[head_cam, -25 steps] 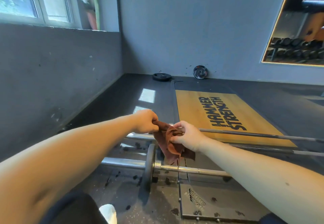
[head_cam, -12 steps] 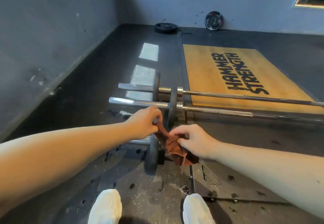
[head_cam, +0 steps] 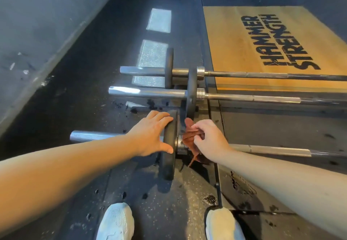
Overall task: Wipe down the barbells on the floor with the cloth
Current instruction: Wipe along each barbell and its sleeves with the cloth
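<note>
Head view, item one: rust-brown cloth (head_cam: 189, 139), pinched in your curled right hand (head_cam: 211, 141) at the collar of the nearest barbell (head_cam: 266, 148), which lies on the floor. Your left hand (head_cam: 150, 135) rests flat-fingered on its black plate (head_cam: 168, 161), likely to stop the bar rolling. Beyond lie the middle barbell (head_cam: 244, 96), the far barbell (head_cam: 262, 74) and the wooden platform (head_cam: 229, 38).

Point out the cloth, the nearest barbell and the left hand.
cloth (head_cam: 188, 140), head view, on its bunched middle.
nearest barbell (head_cam: 272, 149), head view, on the bare shaft.
left hand (head_cam: 150, 135), head view, on its back.
</note>
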A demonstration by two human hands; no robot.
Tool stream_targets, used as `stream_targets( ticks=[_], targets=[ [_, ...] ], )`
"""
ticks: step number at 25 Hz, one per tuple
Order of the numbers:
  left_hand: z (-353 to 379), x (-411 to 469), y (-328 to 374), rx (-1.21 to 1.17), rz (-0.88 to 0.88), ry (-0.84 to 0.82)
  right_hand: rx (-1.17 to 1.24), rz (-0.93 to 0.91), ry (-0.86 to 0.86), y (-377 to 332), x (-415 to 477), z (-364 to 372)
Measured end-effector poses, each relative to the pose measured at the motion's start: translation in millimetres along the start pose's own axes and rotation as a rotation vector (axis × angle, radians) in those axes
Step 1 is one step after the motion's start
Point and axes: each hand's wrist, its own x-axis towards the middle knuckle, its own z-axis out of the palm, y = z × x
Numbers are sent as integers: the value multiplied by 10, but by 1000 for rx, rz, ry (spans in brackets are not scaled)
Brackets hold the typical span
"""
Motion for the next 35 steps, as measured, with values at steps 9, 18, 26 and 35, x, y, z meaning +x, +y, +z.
stream_targets(
  ticks=[9,18,26,35],
  targets=[
    [242,22,-194,-177,70,-46,-162,-160,-109,119,-270,618],
    [485,-255,-129,-22,143,112,-55,-62,-116,-19,-269,488],
    [820,-760,69,-7,257,206,-269,-50,-228,-101,-364,515],
    [625,-489,-127,-179,191,143,-179,-61,-300,-98,-590,565]
  ],
)
